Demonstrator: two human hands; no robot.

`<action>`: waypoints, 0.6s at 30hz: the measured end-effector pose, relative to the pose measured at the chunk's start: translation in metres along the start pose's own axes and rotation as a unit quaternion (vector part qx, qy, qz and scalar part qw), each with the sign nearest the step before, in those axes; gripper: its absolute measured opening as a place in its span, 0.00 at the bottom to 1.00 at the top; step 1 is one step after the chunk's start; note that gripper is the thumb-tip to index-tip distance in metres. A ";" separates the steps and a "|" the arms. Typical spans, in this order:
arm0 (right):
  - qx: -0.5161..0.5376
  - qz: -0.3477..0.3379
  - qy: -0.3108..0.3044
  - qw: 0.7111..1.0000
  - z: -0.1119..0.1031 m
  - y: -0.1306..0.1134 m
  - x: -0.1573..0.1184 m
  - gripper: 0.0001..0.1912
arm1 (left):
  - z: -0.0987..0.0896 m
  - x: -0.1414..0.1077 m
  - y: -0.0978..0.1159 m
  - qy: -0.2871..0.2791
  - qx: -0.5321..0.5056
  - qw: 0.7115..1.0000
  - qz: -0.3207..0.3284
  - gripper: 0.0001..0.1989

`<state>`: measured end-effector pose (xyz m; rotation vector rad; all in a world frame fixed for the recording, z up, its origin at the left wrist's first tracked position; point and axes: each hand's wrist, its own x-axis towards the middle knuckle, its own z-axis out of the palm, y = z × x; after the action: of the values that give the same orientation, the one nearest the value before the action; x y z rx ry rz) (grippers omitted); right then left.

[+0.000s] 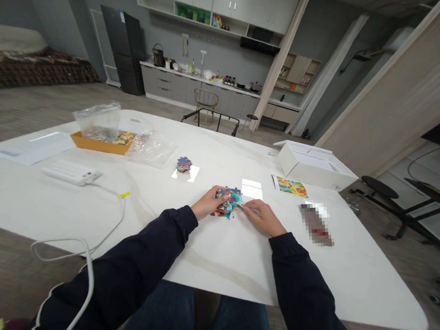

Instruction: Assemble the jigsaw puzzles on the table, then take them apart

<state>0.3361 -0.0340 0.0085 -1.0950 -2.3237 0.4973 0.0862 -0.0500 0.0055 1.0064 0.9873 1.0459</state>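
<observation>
A partly joined jigsaw puzzle [228,203], in teal, purple and orange, lies on the white table in front of me. My left hand [206,204] grips its left side, thumb and fingers resting over the pieces. At the puzzle's right edge, my right hand [263,217] is closed in a pinch on a small puzzle piece [239,205]; the fingers partly hide that piece. Farther back and to the left stands a stack of loose puzzle pieces [184,163], the top one bluish.
On the left are an orange box tray [101,144] with plastic bags, a paper sheet [34,148] and a white power bank [71,173], whose cable runs past my left arm. A picture card [291,186], a white box [314,166] and a pixelated object [317,224] lie right.
</observation>
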 end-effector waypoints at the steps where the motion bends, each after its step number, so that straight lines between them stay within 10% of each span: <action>1: 0.002 0.011 0.012 1.000 0.000 -0.001 0.000 0.20 | 0.001 -0.001 0.000 -0.015 -0.009 1.000 -0.014 0.27; 6: 0.050 0.091 0.123 0.987 0.007 -0.002 0.002 0.26 | 0.004 -0.002 0.007 -0.048 -0.090 0.993 -0.058 0.26; 13: 0.048 -0.076 0.064 0.994 0.027 -0.022 0.013 0.17 | 0.003 0.000 0.006 -0.055 -0.181 0.981 -0.052 0.25; 18: 0.049 -0.050 0.096 0.993 0.036 -0.016 0.026 0.27 | -0.004 0.008 0.003 0.045 -0.148 0.988 0.013 0.25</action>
<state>0.2915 -0.0271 -0.0046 -0.9329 -2.1503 0.4427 0.0834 -0.0406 0.0058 0.7349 0.8607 1.2283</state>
